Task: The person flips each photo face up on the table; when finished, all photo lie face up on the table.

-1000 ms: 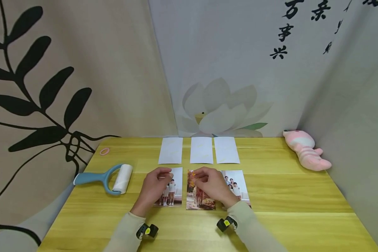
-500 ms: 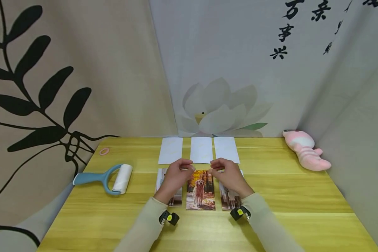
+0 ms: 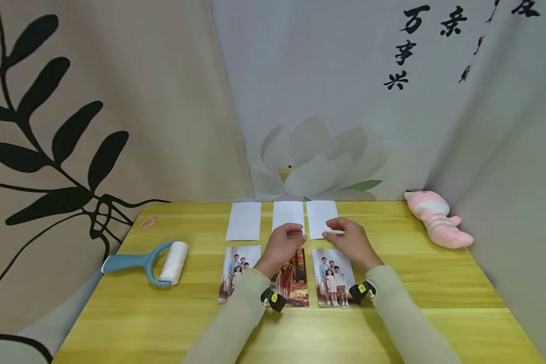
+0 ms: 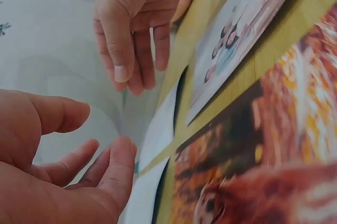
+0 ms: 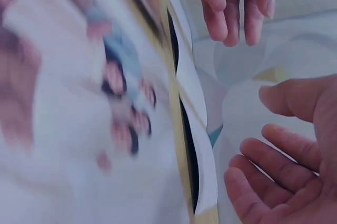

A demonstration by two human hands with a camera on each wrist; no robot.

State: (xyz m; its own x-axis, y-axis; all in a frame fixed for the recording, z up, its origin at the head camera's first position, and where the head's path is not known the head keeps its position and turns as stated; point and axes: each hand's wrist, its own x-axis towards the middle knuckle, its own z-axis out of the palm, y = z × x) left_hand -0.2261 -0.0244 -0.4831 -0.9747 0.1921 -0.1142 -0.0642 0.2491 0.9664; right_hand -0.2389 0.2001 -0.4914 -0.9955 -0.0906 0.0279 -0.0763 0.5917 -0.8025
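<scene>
Fingers (image 4: 120,166) of the left hand (image 3: 279,247) bend loosely, thumb parted from them, holding nothing, above the middle white card (image 3: 288,213) and the dog photo (image 3: 285,279); the fingers of the right hand (image 3: 354,245) are likewise parted and empty, at the near edge of the right white card (image 3: 317,220). On the table (image 3: 437,303), from the left, come a blue-handled lint roller (image 3: 138,261) and a pink ring (image 3: 142,224), then the left family photo (image 3: 234,265), the dog photo, partly hidden by the left arm, and the right family photo (image 3: 333,278); beyond them stand the left white card (image 3: 243,221) and its two fellows in a matching row. A pink plush toy (image 3: 438,220) lies at far right. The setting-out looks done: both rows of three are in place; whether anything remains, the pictures do not show. Against half a second ago, both hands sit farther right, leaving the left family photo less covered and the right one nearly all exposed, while photos and cards keep their places.
</scene>
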